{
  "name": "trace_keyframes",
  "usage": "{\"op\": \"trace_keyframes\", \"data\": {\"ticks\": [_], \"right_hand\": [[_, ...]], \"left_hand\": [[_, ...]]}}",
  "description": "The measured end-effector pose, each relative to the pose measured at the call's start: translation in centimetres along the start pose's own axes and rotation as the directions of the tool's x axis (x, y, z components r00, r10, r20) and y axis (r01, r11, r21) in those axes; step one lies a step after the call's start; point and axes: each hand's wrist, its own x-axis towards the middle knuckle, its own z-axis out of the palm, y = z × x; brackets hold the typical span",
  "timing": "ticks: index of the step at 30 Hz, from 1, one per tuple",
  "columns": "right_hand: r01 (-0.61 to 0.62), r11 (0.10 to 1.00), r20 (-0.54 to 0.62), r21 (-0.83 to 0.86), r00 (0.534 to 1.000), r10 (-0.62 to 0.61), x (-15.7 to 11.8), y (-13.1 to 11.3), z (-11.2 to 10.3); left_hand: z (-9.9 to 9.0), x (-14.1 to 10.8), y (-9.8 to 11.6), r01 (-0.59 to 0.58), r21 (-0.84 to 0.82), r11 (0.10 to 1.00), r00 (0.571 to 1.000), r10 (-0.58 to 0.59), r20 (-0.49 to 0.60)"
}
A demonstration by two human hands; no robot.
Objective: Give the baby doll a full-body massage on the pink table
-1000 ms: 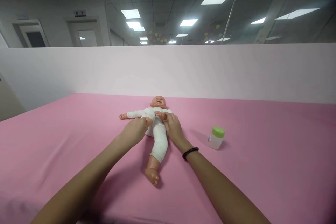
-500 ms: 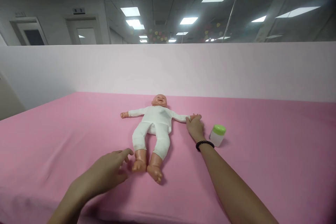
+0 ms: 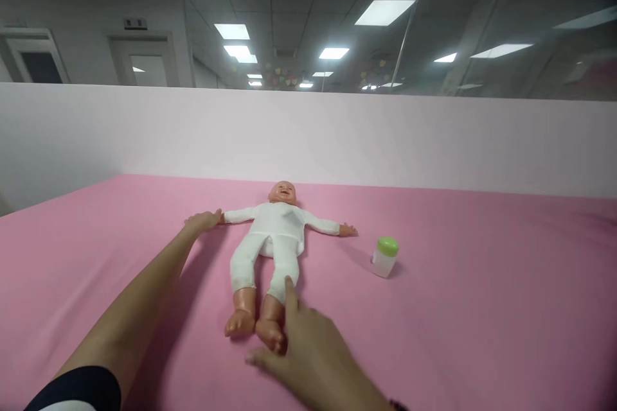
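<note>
Left arm (image 3: 144, 295) outstretched; right fingers (image 3: 291, 302) loosely parted.

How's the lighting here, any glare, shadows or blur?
Head view: the ceiling lights glare white; the doll looks fairly sharp. Head view: a soft shadow lies beside the left forearm, fainter ones by the green-lidded container; the top right corner darkens.

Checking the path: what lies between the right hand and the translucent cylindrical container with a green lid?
In the head view, only pink cloth shows between the right hand and the container.
</note>
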Motion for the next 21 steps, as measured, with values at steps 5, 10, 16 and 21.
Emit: {"op": "trace_keyframes", "data": {"ticks": [5, 10, 16, 21], "right_hand": [[0.071, 0.997, -0.204, -0.032, 0.976, -0.076, -1.2, 2.8, 3.0], [0.222, 0.975, -0.472, -0.012, 0.859, -0.201, -0.9, 4.3, -2.4], [0.414, 0.910, -0.329, 0.030, 0.864, -0.382, 6.0, 1.6, -7.9], [0.454, 0.890, -0.267, 0.051, 0.865, -0.426, 8.8, 0.8, -7.6]], "left_hand": [[3.6, 0.5, -0.1, -0.165, -0.324, 0.932, 0.974, 0.103, -0.200], [4.1, -0.2, 3.3, -0.454, -0.745, 0.489, 0.875, 0.088, -0.475], [4.9, -3.9, 9.0, -0.812, -0.537, 0.230, 0.576, 0.465, -0.672], [5.6, -4.4, 8.8, -0.817, -0.545, 0.187, 0.551, 0.531, -0.644]]}}
